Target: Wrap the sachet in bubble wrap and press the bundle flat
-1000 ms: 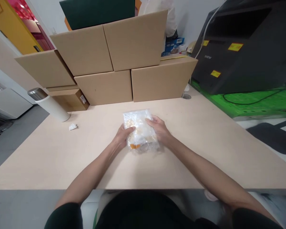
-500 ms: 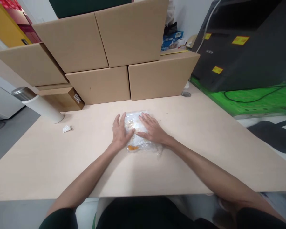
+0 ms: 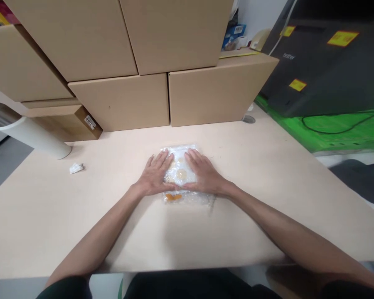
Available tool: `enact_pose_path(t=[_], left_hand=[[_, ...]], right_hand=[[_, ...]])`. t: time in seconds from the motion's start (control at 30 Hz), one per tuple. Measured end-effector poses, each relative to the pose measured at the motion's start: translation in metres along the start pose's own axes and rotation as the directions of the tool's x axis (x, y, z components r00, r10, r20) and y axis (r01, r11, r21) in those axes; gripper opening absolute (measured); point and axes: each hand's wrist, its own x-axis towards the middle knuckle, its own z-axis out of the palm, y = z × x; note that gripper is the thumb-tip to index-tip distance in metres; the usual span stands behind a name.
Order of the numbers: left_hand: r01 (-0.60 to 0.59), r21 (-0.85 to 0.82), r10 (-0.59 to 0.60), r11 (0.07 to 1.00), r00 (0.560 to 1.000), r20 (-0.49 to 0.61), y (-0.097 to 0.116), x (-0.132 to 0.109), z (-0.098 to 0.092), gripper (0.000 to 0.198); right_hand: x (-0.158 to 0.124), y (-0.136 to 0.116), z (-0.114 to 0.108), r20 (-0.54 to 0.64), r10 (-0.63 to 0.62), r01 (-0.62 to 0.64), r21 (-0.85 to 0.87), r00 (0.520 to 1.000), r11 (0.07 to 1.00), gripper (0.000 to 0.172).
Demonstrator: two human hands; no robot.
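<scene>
On table (image 3: 81, 216), one plastic bag (image 3: 180, 174), two flat hands, left hand (image 3: 154, 175), right hand (image 3: 205, 174)

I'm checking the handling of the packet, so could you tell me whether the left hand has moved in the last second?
Yes. The left hand let go of the clear plastic bag's edge and now lies flat on it, fingers toward the cardboard boxes.

We've got a clear plastic bag (image 3: 181, 172) with pale cream rounds showing through and an orange bit at its near edge, lying on a light beige table (image 3: 81, 216). The cardboard boxes (image 3: 124, 99) behind are plain tan, the tumbler (image 3: 31, 135) is white with a silver lid, and the machine (image 3: 327, 70) is black with yellow stickers on a bright green mat (image 3: 336, 133).
</scene>
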Motion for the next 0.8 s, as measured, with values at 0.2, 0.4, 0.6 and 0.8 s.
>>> enact_pose_path(t=[0.2,0.4,0.6,0.8], left_hand=[[0.010,-0.044,-0.007,0.999,0.998,0.063,0.001,0.000,-0.007,0.120],[-0.009,-0.110,0.016,0.994,0.998,0.065,-0.005,0.001,-0.003,0.128],[-0.014,-0.174,0.026,0.985,0.998,0.066,-0.007,-0.002,-0.005,0.130],[-0.013,-0.180,0.032,0.984,0.994,0.104,-0.010,-0.001,-0.005,0.138]], right_hand=[[-0.008,-0.002,-0.008,0.076,0.022,-0.021,-0.003,0.997,1.000,0.116],[-0.018,-0.001,-0.005,0.087,0.047,-0.047,-0.007,0.995,0.999,0.116],[-0.022,-0.005,-0.014,0.167,0.061,-0.059,-0.014,0.984,0.998,0.122],[-0.028,-0.003,-0.015,0.178,0.045,-0.043,-0.017,0.983,0.999,0.118]])
